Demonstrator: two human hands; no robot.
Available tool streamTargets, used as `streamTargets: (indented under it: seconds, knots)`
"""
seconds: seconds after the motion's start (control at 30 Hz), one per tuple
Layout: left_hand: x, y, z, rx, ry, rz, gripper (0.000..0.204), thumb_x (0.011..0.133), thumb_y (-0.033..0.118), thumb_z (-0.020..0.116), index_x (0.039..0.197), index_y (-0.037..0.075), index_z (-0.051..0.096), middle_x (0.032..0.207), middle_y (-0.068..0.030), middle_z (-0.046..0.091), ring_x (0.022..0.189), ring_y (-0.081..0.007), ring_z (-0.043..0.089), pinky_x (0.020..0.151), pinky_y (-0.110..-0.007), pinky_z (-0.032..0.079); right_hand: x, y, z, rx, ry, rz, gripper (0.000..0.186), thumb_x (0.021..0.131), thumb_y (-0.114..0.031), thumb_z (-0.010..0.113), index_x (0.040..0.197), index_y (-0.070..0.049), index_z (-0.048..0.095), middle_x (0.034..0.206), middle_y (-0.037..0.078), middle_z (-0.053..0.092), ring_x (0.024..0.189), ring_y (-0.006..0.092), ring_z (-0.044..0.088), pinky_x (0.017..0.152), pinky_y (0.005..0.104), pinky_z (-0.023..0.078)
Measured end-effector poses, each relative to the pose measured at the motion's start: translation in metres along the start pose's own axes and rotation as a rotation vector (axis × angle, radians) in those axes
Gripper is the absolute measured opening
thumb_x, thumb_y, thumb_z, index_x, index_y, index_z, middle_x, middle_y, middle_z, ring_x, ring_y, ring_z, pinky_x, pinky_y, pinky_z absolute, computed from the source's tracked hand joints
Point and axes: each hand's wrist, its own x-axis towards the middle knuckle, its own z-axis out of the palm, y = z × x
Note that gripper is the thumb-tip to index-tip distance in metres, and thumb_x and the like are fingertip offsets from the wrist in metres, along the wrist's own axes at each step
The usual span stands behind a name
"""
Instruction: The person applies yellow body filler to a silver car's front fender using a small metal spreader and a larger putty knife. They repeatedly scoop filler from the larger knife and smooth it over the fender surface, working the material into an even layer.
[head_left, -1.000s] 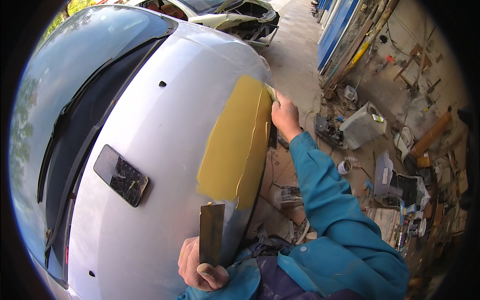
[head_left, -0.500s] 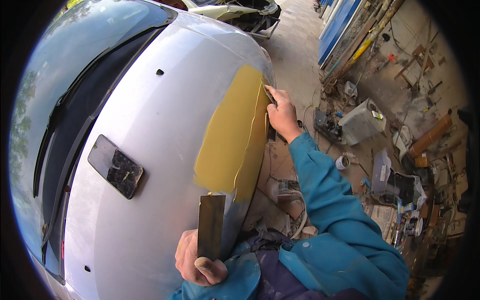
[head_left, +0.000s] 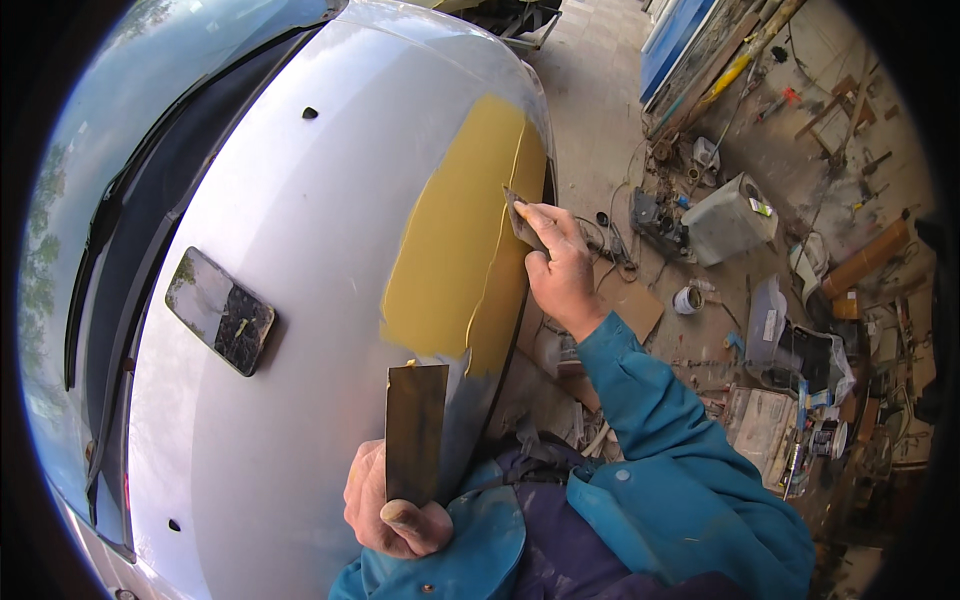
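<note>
A silver car hood (head_left: 290,330) carries a broad patch of yellow body filler (head_left: 440,240) along its right side, with a thin raised ridge running lengthwise through it. My right hand (head_left: 565,268) grips a small metal spreader (head_left: 521,220), its edge at the filler beside the ridge. Close to my body, my left hand (head_left: 395,515) holds a wider, dark rectangular filler spreader (head_left: 416,430) upright, thumb in front. A little yellow filler sits on this spreader's top edge.
A smartphone (head_left: 221,310) lies on the hood at the left, near the windshield wiper (head_left: 150,210). Right of the car, the floor holds a translucent plastic canister (head_left: 733,222), an open can (head_left: 687,300), a clear plastic bin (head_left: 775,345) and scattered tools. Blue panels (head_left: 675,50) lean at the far right.
My right hand has moved from the hood's outer edge inward and slightly nearer, bringing its spreader beside the ridge. My left hand keeps its hold. The view has shifted slightly.
</note>
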Motion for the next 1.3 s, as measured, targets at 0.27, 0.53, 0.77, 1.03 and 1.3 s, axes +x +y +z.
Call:
streamTargets:
  seconds: [0.27, 0.53, 0.77, 1.03, 1.3]
  knots:
    - [0.009, 0.001, 0.019, -0.033, 0.182, 0.051, 0.076, 0.124, 0.050, 0.043, 0.102, -0.014, 0.079, 0.085, -0.0203, 0.080, 0.068, -0.0309, 0.071, 0.064, -0.036, 0.051, -0.056, -0.047, -0.011, -0.030, -0.038, -0.084, 0.071, 0.081, 0.013, 0.063, 0.146, -0.010, 0.078, 0.140, 0.014, 0.072, 0.127, 0.0397, 0.068, 0.112, 0.0488, 0.058]
    - [0.004, -0.002, 0.019, -0.058, 0.213, 0.045, 0.076, 0.124, 0.049, 0.043, 0.104, -0.016, 0.079, 0.085, -0.0217, 0.080, 0.071, -0.0302, 0.070, 0.065, -0.036, 0.052, -0.103, -0.089, -0.017, 0.010, -0.082, -0.157, 0.073, 0.079, 0.016, 0.068, 0.146, -0.013, 0.080, 0.140, 0.014, 0.071, 0.130, 0.0399, 0.069, 0.111, 0.0494, 0.063]
    - [-0.008, -0.011, 0.017, -0.102, 0.224, 0.018, 0.078, 0.124, 0.050, 0.042, 0.114, -0.019, 0.076, 0.096, -0.0273, 0.080, 0.080, -0.0312, 0.074, 0.070, -0.036, 0.056, -0.131, -0.103, -0.023, 0.042, -0.113, -0.222, 0.062, 0.081, 0.009, 0.075, 0.137, -0.016, 0.085, 0.135, 0.010, 0.072, 0.128, 0.0349, 0.070, 0.107, 0.0461, 0.066]
    - [-0.019, -0.013, 0.017, -0.085, 0.283, -0.116, 0.080, 0.124, 0.057, 0.041, 0.117, -0.016, 0.075, 0.099, -0.0202, 0.080, 0.088, -0.0235, 0.075, 0.080, -0.032, 0.059, -0.152, -0.102, -0.031, 0.112, -0.119, -0.265, 0.058, 0.081, 0.003, 0.083, 0.134, -0.019, 0.087, 0.131, 0.007, 0.075, 0.125, 0.0311, 0.072, 0.101, 0.0428, 0.069]
    - [-0.030, -0.044, 0.007, 0.133, 0.300, -0.117, 0.073, 0.124, 0.055, 0.048, 0.113, -0.012, 0.077, 0.098, -0.0159, 0.079, 0.086, -0.0208, 0.073, 0.079, -0.034, 0.058, -0.159, -0.092, -0.051, 0.342, -0.120, -0.210, 0.054, 0.087, 0.013, 0.075, 0.135, -0.010, 0.085, 0.129, 0.014, 0.078, 0.116, 0.0339, 0.077, 0.102, 0.0432, 0.067]
